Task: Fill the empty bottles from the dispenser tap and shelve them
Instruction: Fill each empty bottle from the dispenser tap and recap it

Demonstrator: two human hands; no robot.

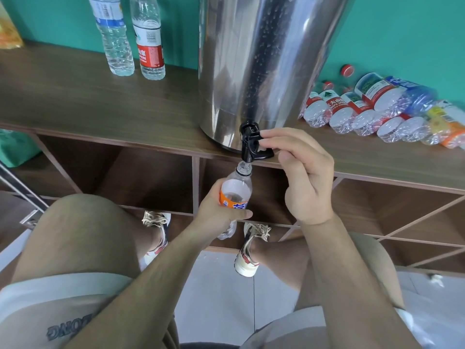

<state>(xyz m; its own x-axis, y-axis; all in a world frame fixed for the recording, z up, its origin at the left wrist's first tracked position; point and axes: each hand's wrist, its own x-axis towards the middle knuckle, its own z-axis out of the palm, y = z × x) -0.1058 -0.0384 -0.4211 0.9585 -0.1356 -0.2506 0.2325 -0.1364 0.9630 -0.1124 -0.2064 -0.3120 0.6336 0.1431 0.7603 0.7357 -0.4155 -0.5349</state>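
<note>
As right hand (307, 177) pinches tap (251, 143), left (216, 212) holds bottle (237, 187) (two upright (114, 34) (149, 39))

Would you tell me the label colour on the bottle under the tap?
Orange with blue lettering, head view.

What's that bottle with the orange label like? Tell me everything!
It is a clear plastic bottle with an orange label and blue letters. The cap is off, and its open mouth sits right under the spout of the black tap. The left hand grips it round the label, holding it nearly upright in the air; its bottom pokes out below the hand. How full it is cannot be told.
</note>
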